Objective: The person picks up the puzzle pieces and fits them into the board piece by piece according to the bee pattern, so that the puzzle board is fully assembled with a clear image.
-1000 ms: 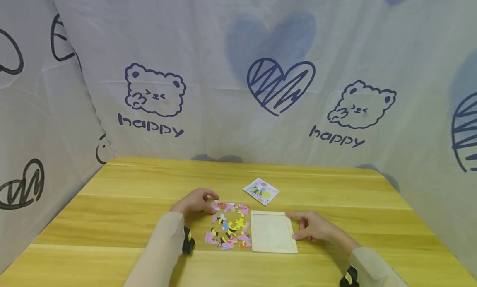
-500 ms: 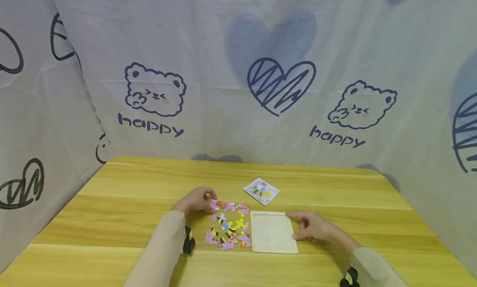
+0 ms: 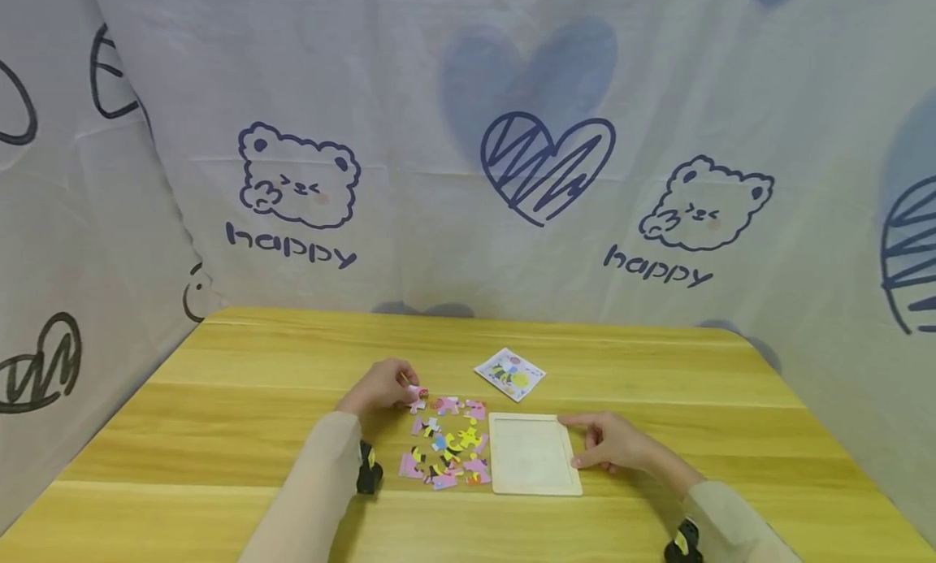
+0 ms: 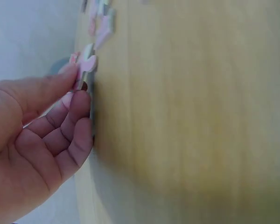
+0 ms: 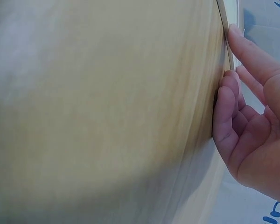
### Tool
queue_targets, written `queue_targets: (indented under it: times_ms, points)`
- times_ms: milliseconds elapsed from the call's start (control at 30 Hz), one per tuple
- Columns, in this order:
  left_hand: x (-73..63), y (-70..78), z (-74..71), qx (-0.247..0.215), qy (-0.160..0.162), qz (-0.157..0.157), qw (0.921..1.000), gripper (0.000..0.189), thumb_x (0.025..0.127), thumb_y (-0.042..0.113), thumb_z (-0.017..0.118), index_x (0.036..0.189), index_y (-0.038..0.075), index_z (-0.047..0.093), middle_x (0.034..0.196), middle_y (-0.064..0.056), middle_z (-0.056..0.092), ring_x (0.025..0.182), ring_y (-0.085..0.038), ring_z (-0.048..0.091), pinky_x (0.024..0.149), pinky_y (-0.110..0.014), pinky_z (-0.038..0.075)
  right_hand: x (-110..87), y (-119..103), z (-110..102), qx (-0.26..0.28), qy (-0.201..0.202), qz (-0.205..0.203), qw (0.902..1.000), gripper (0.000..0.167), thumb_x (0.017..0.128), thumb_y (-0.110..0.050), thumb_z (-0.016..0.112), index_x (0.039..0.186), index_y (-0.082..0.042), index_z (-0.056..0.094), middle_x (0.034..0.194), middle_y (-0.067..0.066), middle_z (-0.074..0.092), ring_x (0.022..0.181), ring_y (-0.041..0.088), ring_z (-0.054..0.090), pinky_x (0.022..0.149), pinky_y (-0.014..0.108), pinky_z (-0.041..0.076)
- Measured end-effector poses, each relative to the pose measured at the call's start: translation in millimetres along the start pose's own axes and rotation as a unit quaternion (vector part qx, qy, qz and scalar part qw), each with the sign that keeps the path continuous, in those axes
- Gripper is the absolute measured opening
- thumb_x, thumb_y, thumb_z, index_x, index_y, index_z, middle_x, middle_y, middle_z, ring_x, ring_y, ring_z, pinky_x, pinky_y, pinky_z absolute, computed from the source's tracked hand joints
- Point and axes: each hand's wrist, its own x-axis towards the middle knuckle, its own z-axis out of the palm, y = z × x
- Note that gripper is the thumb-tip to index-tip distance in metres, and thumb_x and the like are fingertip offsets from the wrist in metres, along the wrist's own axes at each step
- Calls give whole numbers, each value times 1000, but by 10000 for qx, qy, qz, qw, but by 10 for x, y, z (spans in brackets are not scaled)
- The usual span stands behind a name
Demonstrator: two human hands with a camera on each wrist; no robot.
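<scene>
My left hand [image 3: 380, 385] pinches a pink jigsaw piece [image 3: 418, 396] at the upper left of the loose pieces. Close up in the left wrist view, the pinched piece [image 4: 87, 64] stands edge-on between thumb and fingertips. Several more jigsaw pieces [image 3: 468, 439], pink, yellow, black and blue, lie spread on the table between that hand and a pale wooden puzzle tray [image 3: 534, 457]. With index finger and thumb extended, my right hand [image 3: 617, 443] touches the tray's right edge. The right wrist view shows that hand's other fingers [image 5: 224, 105] bent down by the tabletop.
A small picture card [image 3: 510, 374] with a bee on it lies behind the tray. The yellow wood-grain table [image 3: 658, 368] ends at a white curtain [image 3: 409, 246] printed with bears and hearts, which also hangs along both sides.
My left hand has lifted the pink piece away from the upper left corner of the loose pieces and shifted it slightly up and left. The right hand stays at the tray.
</scene>
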Motion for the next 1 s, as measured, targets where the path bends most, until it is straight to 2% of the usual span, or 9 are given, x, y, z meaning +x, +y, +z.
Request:
queue_targets:
  times_ms: [133,367,633,867,1000]
  points:
    - [23,11,6,-316,123,-179,9993,8,82,-7,55,89,-5,58,64,-8,55,54,-15,50,51,-25,44,12,12,3,46,-25,-40,10000,63,74,-8,72,127,7,42,57,1,45,40,6,34,38,17,31]
    - [34,91,47,-640,166,-63,9978,7,82,-6,55,88,-4,58,63,-10,56,53,-16,52,51,-27,45,13,19,1,124,-73,-39,9999,63,74,-8,71,128,7,42,56,0,44,40,6,33,38,18,31]
    - [61,202,154,-814,-64,198,9965,5,82,-4,58,87,-4,59,64,-9,57,54,-15,54,52,-28,47,13,18,-1,96,-79,-32,9999,63,75,-8,71,128,7,41,56,1,44,40,6,33,38,18,31]
    - [75,308,251,-1208,-211,336,9919,8,82,-4,58,90,-6,59,65,-10,58,54,-17,56,55,-32,50,8,15,0,11,-55,-22,10000,63,74,-10,72,128,6,43,57,1,45,40,6,34,38,18,32]
    - [80,373,316,-1399,-348,413,9887,9,83,-4,58,91,-6,58,65,-10,58,53,-18,55,52,-32,48,9,15,4,0,-55,-14,10000,63,74,-10,72,127,6,43,57,1,45,40,6,34,38,18,32]
